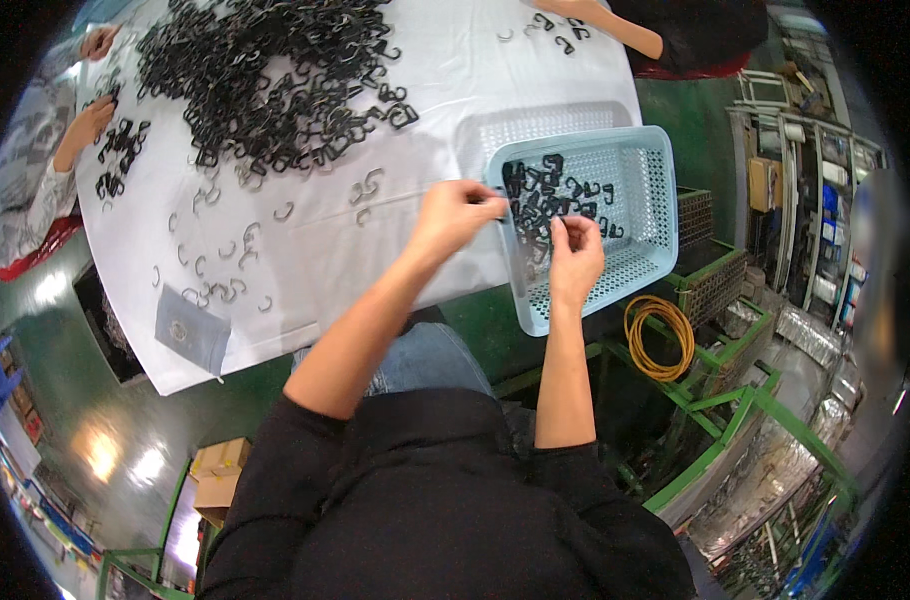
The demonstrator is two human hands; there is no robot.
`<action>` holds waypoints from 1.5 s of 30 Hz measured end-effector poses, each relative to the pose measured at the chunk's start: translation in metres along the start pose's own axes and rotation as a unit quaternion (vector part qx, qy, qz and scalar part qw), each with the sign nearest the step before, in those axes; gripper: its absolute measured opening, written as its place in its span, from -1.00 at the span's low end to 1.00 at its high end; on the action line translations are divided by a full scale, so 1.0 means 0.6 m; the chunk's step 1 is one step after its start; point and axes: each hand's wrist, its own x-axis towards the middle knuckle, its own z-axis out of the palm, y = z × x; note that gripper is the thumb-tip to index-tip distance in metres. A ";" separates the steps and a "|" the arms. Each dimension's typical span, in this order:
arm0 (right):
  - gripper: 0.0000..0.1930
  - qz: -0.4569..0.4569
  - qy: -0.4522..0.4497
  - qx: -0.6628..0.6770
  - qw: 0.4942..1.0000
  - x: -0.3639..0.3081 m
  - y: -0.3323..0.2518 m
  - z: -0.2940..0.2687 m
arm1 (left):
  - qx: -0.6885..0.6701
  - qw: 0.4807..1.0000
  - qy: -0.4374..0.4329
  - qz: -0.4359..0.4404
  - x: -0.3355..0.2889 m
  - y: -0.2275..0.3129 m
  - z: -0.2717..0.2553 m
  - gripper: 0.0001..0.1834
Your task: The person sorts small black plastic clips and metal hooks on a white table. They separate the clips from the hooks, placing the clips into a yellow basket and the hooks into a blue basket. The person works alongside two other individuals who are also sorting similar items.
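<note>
My left hand (453, 213) pinches a small black clip at the near rim of a light blue perforated basket (647, 160). My right hand (576, 253) hovers over the basket's front part, fingers closed on another small piece; what it is I cannot make out. Several black clips (550, 190) lie inside the basket. A big heap of black clips (265, 80) covers the far left of the white table (315, 290). Loose grey C-shaped pieces (225, 265) are scattered in front of the heap.
Another person's hands (87, 125) work on clips at the table's left edge, and a third person's arm (625, 30) reaches in at the top. A grey pouch (190, 330) lies at the near corner. A coiled yellow cable (660, 335) rests on a green rack at right.
</note>
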 end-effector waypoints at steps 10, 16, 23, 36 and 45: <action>-0.65 -0.012 0.007 -0.081 0.997 0.028 0.102 -0.069 | 0.307 0.875 0.180 0.329 0.032 -0.037 0.050 -0.52; -0.72 -0.155 -0.031 -0.109 0.981 0.054 -0.003 -0.027 | 0.560 0.781 0.218 0.171 0.008 -0.247 -0.167 -0.43; -0.83 -0.266 -0.147 -0.098 0.948 0.008 -0.137 0.108 | 0.514 0.781 0.350 0.058 -0.060 -0.277 -0.348 -0.37; -0.62 -0.370 -0.499 -0.080 0.779 -0.417 -0.198 0.441 | 0.356 0.779 0.507 0.094 -0.268 -0.263 -0.572 -0.50; -0.19 -0.487 -0.504 -0.215 0.680 -0.684 -0.261 0.560 | 0.172 0.637 0.751 -0.015 -0.556 -0.346 -0.609 -0.59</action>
